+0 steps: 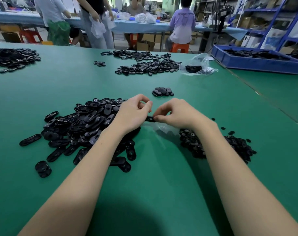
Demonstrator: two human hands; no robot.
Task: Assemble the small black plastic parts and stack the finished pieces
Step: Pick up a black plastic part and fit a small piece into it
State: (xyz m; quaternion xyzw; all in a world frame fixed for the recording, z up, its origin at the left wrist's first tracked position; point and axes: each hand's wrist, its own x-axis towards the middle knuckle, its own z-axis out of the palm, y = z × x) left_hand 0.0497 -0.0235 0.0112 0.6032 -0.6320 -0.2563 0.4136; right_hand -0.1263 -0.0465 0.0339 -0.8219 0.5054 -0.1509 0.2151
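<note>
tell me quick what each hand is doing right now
Left hand: fingers curled, holding one end of the black part.
Right hand: pinching the same part's other end.

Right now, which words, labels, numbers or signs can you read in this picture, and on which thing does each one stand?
None can be read for certain.
Purple shirt of the seated person: one line of dark letters across the back, too blurred to read.
Boxes on the shelves: any labels are too small to read.
Black parts, blue bin, green table: no text shows.
Part held by the left hand and right hand: no marking shows.
</note>
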